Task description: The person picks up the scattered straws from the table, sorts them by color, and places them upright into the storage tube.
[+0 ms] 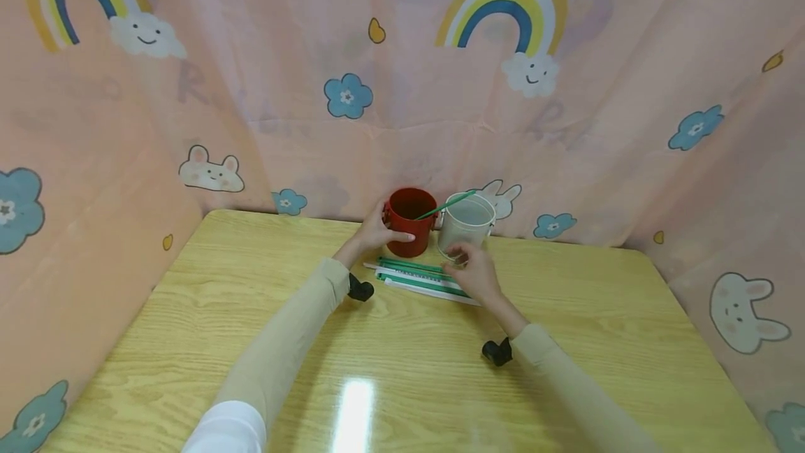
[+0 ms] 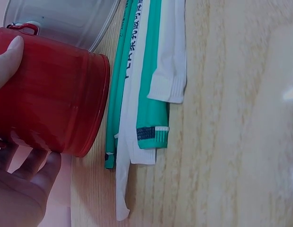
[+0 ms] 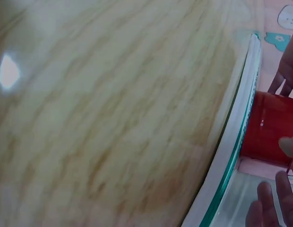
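Observation:
My left hand holds a small red bucket at the back of the table, its thumb across the near side and the other fingers round the left. A thin green straw leans out of the bucket to the right, over a white bucket beside it. Several paper-wrapped straws, green and white, lie side by side in front of both buckets. Over their right part is my right hand, close before the white bucket. In the right wrist view, its fingers extend loosely, nothing visible between them.
The wooden table reaches back to a pink patterned curtain, which hangs right behind the buckets and on both sides. A black wrist-worn piece sits at the left wrist, another black piece at the right.

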`<act>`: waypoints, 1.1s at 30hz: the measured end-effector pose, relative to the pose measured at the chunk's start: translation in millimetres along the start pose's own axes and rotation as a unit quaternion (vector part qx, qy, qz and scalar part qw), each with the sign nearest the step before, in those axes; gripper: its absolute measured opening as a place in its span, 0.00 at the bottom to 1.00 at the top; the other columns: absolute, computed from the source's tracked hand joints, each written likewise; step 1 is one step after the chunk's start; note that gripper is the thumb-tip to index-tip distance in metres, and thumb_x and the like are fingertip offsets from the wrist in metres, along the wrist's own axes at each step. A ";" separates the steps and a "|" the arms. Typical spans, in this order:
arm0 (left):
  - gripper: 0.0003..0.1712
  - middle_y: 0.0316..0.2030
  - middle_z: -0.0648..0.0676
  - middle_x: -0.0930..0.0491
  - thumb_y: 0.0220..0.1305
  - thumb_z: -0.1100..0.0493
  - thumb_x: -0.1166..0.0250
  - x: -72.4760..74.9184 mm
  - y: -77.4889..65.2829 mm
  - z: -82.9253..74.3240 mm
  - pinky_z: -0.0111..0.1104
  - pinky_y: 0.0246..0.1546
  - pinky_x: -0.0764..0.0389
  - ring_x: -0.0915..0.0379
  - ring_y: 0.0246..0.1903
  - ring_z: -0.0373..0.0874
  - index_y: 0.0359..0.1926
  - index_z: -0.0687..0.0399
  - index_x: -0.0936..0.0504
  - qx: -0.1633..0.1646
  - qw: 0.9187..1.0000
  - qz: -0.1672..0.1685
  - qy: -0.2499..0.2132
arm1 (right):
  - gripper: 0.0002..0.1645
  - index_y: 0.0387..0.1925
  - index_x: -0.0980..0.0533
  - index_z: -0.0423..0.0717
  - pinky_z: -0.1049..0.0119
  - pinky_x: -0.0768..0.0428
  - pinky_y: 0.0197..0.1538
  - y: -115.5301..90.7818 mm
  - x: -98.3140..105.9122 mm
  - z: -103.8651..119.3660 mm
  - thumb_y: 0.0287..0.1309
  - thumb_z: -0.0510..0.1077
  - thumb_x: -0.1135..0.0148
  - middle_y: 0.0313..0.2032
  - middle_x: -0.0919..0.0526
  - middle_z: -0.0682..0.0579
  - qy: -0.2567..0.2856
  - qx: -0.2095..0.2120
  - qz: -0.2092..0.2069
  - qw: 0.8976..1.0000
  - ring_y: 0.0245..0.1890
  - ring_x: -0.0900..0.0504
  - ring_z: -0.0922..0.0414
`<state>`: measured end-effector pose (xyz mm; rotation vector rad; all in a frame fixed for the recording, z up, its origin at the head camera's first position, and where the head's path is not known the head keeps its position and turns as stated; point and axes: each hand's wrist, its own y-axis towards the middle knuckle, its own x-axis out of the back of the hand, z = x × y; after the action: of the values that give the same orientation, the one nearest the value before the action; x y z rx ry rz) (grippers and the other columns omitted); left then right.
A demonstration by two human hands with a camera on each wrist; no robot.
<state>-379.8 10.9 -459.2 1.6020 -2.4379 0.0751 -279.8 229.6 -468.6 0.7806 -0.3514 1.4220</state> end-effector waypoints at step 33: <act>0.49 0.68 0.60 0.40 0.52 0.68 0.29 0.5 -0.2 0.5 0.46 0.69 0.36 0.42 0.67 0.54 0.70 0.58 0.49 0.002 1.000 0.005 -0.005 | 0.08 0.41 0.19 0.45 0.58 0.20 0.46 7.8 -13.0 1.1 0.58 0.40 0.34 0.37 0.15 0.51 -0.077 0.024 0.173 0.982 0.38 0.19 0.56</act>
<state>-379.8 10.3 -459.6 1.5965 -2.4545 0.0747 -289.1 218.8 -474.1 0.9021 -0.5978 1.7029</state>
